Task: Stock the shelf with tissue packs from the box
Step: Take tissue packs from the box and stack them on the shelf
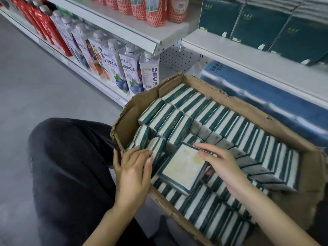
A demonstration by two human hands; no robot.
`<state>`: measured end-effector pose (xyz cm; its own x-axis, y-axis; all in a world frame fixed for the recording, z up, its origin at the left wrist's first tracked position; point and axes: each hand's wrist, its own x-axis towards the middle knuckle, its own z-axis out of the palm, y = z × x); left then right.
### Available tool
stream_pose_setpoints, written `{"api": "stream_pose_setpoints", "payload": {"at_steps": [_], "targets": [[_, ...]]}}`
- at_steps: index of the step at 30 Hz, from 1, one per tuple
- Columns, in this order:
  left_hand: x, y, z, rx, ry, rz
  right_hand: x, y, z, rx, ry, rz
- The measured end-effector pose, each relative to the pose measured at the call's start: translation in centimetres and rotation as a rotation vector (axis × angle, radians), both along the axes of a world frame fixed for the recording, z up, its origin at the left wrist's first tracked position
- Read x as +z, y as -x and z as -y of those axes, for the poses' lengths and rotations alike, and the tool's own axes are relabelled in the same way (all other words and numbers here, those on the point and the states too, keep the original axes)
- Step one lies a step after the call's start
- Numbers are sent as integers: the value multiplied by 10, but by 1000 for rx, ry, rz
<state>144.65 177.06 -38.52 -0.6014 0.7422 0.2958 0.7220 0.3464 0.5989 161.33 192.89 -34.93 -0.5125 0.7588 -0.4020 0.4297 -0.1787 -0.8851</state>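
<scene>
A torn cardboard box sits on the floor, filled with several rows of green-and-white tissue packs standing on edge. One pack lies flat on top near the front, cream face up. My left hand rests with straight fingers against the packs at the box's left front corner. My right hand lies over the flat pack's right edge, fingers stretched across it and thumb tucked beneath its side. The white shelf above the box carries dark green tissue packs.
Juice cartons and red bottles line the lower shelf to the left. Blue wrapped bundles fill the bottom shelf behind the box. My knee in dark trousers is left of the box on the grey floor.
</scene>
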Motion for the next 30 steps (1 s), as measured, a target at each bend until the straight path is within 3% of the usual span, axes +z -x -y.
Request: {"api": "stream_pose_setpoints", "payload": {"at_steps": [4,7,14,22,30], "targets": [[5,-7,1,-46,-112,-39,6,-6,0,-237,157,-97],[8,-16,2,-186,-126,41,10,-8,1,-353,259,-150],[15,-24,3,-287,-55,126,11,-4,8,-221,320,-196],[30,-26,-4,-181,-148,329,30,-8,6,50,2,-219],[73,-42,-48,-272,-336,597,68,-21,-45,41,-465,-237]]}}
